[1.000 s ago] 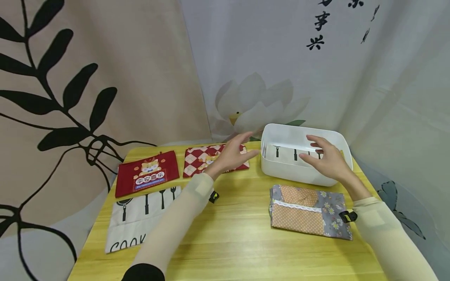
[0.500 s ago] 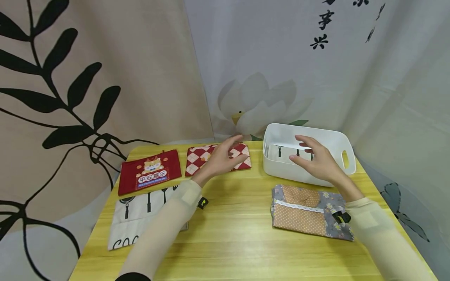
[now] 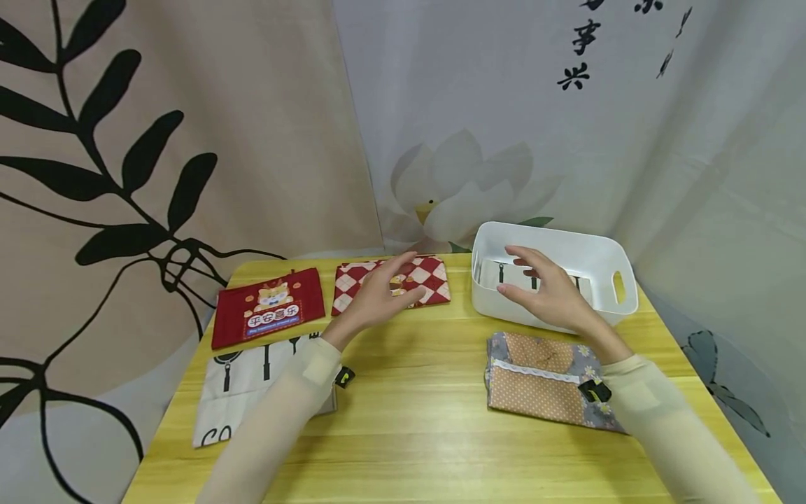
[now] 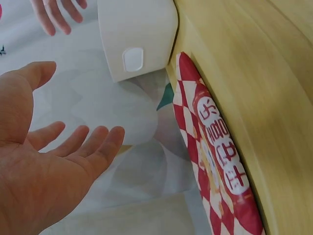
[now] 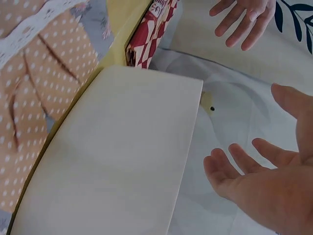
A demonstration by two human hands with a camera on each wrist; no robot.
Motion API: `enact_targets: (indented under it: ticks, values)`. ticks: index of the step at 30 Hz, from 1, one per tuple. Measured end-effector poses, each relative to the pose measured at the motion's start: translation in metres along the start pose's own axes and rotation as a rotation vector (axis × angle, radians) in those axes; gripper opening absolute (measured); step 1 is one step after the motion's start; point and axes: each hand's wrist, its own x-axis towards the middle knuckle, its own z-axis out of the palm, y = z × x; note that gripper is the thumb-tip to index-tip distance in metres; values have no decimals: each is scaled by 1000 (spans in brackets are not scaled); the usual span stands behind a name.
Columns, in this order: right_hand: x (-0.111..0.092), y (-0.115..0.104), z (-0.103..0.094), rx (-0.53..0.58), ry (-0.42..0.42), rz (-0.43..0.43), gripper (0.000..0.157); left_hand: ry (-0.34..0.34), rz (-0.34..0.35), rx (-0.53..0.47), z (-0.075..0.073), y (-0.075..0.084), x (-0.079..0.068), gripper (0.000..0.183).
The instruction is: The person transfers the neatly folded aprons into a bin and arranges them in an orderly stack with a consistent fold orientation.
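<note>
Left hand [image 3: 376,297]: hovering, seen from the head view, in front of the right part of the folded diamond-check cloth [image 3: 430,280]; thumb well apart from loosely curved fingers, holding nothing; apart from the fabric in the left wrist view.
Right hand [image 3: 554,294]: poised at the near side of the white plastic basket [image 3: 492,306], thumb and fingers spread in a wide curve, holding nothing; apart from the wall in the right wrist view.
Between hands: wide gap, spanning the check cloth's right end, a narrow strip of yellow wood and the basket's left end.
Basket: near the far right corner of the wooden table [image 3: 415,406], rim uppermost, handle slot [image 3: 619,287] in the right end.
Basket floor: covered in part by a pale cloth with black utensil prints [image 3: 518,275], partly hidden behind the right hand.
Check cloth: red and white, lying along the far table edge, left of the basket and well within reach of the left hand.
Dotted floral cloth [image 3: 535,392]: folded, just in front of the basket, crossed by a white lace trim [image 3: 535,372]; right corner partly hidden by the right sleeve [image 3: 667,427].
Left edge: dark red cartoon cloth [image 3: 269,308] behind, cream utensil-print cloth [image 3: 242,392] in front, partly under the line of the left sleeve [image 3: 271,427].
Middle table: broad stretch of bare wood from the check cloth to the near side, between left sleeve and dotted floral cloth.
</note>
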Motion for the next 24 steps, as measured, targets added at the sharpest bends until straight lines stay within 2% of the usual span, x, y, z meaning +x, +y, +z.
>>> enact_targets:
  ticks: [6, 15, 24]
  values:
    - [5, -11, 12, 26, -13, -32, 73, 18, -13, -13, -9, -4, -15, 80]
    - [10, -25, 25, 97, -63, -30, 73, 47, -49, 11, -21, -19, -35, 79]
    - [8, -35, 43, 95, -85, -80, 76, 58, -58, 19, -37, -24, -65, 79]
